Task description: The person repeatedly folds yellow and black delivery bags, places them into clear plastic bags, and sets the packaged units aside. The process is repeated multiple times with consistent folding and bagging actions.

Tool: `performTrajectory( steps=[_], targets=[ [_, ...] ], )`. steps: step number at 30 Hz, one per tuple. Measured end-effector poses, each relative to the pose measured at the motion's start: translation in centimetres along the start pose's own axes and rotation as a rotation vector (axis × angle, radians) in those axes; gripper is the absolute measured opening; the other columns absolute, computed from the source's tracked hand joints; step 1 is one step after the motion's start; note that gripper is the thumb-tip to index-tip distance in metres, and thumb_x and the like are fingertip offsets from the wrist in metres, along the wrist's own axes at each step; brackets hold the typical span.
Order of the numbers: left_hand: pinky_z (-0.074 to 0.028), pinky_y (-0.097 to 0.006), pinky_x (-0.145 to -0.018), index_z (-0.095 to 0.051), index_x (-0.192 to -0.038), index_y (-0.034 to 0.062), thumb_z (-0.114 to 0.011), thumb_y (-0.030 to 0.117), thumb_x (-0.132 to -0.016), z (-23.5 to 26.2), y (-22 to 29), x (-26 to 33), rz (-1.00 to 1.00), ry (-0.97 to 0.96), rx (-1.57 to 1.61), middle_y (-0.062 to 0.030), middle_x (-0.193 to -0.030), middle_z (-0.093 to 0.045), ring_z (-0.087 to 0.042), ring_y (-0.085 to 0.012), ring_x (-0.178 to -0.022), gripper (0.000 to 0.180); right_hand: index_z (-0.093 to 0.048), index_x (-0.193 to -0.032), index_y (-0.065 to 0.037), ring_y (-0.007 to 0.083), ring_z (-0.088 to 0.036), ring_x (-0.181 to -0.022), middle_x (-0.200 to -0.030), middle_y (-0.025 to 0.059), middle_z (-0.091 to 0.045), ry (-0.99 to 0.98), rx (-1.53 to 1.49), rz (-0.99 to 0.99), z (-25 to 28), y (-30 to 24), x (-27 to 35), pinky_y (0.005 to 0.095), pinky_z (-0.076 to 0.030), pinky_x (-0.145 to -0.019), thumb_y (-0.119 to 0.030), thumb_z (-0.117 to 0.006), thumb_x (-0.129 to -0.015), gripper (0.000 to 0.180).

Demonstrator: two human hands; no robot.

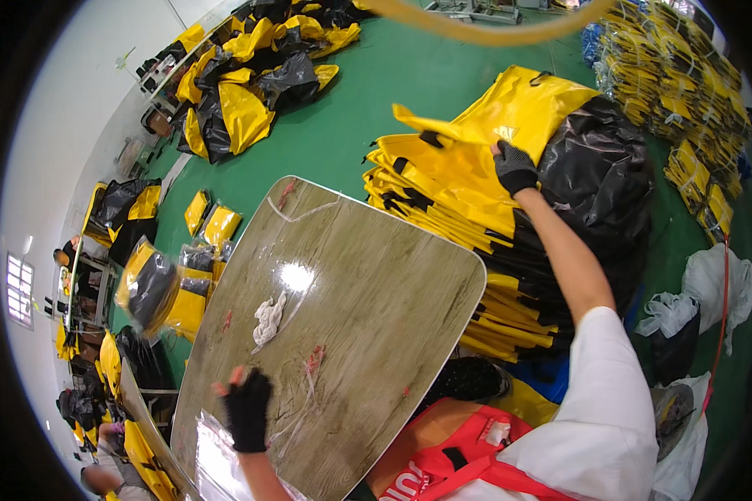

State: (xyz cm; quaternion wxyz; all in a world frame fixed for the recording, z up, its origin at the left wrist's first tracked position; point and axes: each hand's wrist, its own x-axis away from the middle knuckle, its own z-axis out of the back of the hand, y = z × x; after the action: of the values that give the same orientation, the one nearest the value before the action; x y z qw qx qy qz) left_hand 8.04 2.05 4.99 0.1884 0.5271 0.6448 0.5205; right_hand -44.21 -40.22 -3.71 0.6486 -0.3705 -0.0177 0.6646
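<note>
Our right hand [516,169] grips the top yellow bag [510,113], while our left hand [248,411] hangs loosely open above the table [393,267].

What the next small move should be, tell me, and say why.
Probably draw the top glossy yellow plastic sheet toward the wood-patterned, pale-edged table: the right hand, in a black-and-grey fingerless glove, is on that sheet, while the black-gloved left hand is over the table, apparently holding nothing.

This looks like a workshop. A yellow stack [455,196], bundles [662,71] and bagged goods [149,288] surround a desk [384,267] on a green floor [342,125].
</note>
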Motion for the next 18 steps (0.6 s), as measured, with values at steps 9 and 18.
performTrajectory(
  steps=[9,18],
  targets=[
    [-0.032,-0.054,-0.101,-0.04,-0.126,0.0059,-0.033,0.085,-0.065,-15.9,-6.5,-7.9,0.57,-0.668,0.426,-0.0231,-0.131,-0.042,-0.042,-0.041,-0.119,0.1,-0.059,-0.108,-0.016,0.0282,-0.037,-0.127,-0.14,0.0138,-0.035,-0.961,-0.924,0.673,28.5,-6.5,23.3,0.041,-0.029,-0.104,-0.022,-0.059,-0.085,0.023],
    [-0.047,-0.036,-0.073,-0.061,-0.1,0.003,-0.064,0.019,-0.078,-19.6,-6.7,-6.0,-0.409,-0.296,-0.96,-0.0142,-0.084,-0.066,-0.062,-0.0266,-0.079,0.028,-0.065,-0.086,-0.007,0.0395,-0.006,-0.137,-0.149,0.0063,-0.021,-1.505,-0.791,0.895,25.5,-10.5,39.0,0.0536,-0.014,-0.105,-0.038,-0.047,-0.091,0.036]
  ],
)
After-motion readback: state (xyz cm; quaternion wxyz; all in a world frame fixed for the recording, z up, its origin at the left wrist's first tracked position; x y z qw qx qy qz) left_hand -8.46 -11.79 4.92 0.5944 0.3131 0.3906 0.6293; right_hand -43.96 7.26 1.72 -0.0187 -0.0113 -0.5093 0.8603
